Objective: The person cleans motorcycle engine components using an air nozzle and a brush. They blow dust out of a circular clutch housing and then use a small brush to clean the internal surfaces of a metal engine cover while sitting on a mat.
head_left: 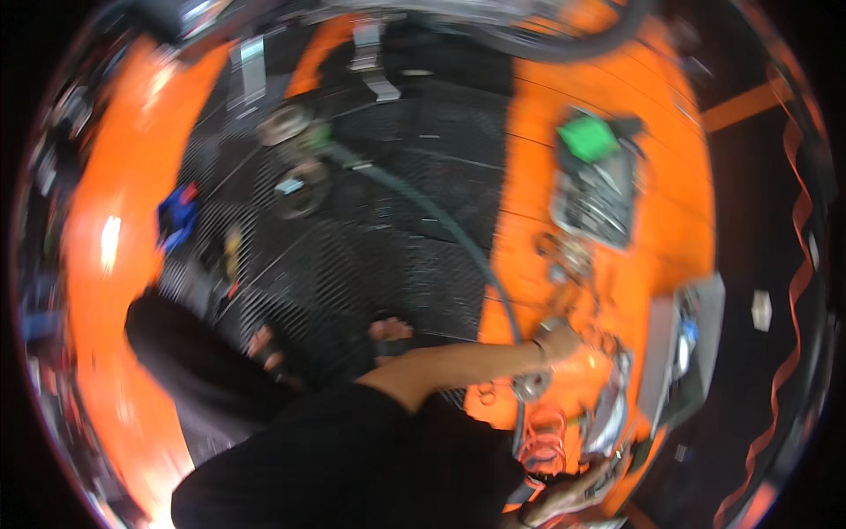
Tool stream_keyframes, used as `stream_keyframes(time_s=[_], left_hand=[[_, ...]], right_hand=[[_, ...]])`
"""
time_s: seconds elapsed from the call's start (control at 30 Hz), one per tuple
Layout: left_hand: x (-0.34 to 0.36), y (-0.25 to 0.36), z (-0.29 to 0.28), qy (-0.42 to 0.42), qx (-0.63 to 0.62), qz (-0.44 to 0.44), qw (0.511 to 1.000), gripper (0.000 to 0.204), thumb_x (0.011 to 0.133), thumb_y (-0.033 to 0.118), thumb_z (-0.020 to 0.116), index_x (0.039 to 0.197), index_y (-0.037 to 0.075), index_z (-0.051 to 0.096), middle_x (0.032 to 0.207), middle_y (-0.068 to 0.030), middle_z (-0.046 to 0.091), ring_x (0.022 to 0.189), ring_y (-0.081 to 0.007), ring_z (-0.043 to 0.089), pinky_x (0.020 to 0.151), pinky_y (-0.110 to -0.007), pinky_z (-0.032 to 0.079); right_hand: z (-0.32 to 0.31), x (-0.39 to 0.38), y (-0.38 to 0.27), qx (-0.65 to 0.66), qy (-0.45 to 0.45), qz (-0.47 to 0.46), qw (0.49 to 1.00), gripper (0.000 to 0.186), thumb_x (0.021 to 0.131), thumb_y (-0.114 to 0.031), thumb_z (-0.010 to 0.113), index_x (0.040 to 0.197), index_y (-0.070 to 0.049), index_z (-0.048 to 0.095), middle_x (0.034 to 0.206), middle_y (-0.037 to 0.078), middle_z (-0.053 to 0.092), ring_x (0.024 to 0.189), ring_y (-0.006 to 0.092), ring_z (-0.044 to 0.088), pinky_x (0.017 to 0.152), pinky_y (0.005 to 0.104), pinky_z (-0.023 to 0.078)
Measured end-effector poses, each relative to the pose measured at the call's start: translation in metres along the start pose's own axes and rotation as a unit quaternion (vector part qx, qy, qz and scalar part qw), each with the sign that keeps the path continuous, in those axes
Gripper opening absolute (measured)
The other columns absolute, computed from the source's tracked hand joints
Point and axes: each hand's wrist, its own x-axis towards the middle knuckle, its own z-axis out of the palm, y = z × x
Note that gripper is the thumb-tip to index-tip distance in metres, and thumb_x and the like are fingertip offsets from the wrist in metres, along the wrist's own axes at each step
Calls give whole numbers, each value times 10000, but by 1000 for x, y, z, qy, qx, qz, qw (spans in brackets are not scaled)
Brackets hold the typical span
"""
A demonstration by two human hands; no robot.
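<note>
Left hand (561, 342), dark band at the wrist, stretched across to the person's right, low over the glossy orange tiled floor (661, 234). Grip: blurred, can't tell how far the fingers are spread or whether anything is in them. Right hand (573, 495) is low at the right, nearer the body, fingers pointing out to the right; its grip is smeared too, can't tell if it has hold of anything.

Key relation: small dark ring-shaped parts (601, 338) lie just right of the left hand's fingers, on the floor; touching or apart, can't tell. Left hand is clearly the nearer one; right hand sits well back toward the body. Rings are round, no long axis I can make out.

Other side of the left grip: silvery round metal part (531, 385) with a hole in the middle, just below the wrist, toward the body. Long grey-green hose (441, 216) curves down past the same wrist.

Next to the right hand: coiled bright red hose (544, 441) to its upper left, crumpled clear plastic bag (608, 413) beyond.

Farther out: loose cluster of small metal parts (575, 257) ahead of the left hand, then grey rectangular tray (557, 212) of metal tools, bright green box (589, 137) at its far end. Open grey bin (712, 339) to the right.
</note>
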Motion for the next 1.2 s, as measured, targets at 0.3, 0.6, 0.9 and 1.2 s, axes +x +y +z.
stream_keyframes(time_s=[0.3,0.6,0.9,1.2], left_hand=[[-159,-94,-140,236,-166,-111,951,209,852,237,646,890,33,671,734,-223,657,718,-436,678,648,-532,549],[-394,-255,-238,579,142,-529,604,492,857,204,750,1246,-13,540,1146,-306,635,962,-451,663,860,-512,559],[-427,-338,-222,436,-297,-696,487,467,823,305,798,1083,-69,693,1135,-265,735,989,-348,767,835,-393,632],[-426,-287,-225,683,-577,-281,348,624,848,10,627,1446,7,448,1216,-166,650,980,-266,688,747,-436,613]], right_hand=[[133,18,-77,206,-379,-108,896,541,1067,-309,570,1426,93,514,756,55,544,642,135,502,589,289,423],[207,-17,-133,281,-551,-104,779,604,1048,-337,593,1451,99,482,719,70,556,615,153,535,558,286,445],[207,-22,-188,257,-551,-155,779,659,1061,-390,579,1481,98,439,717,64,545,612,145,545,535,273,460],[217,-29,-257,184,-545,-248,780,532,1080,-339,535,1450,43,511,729,33,531,622,94,517,514,238,404]])
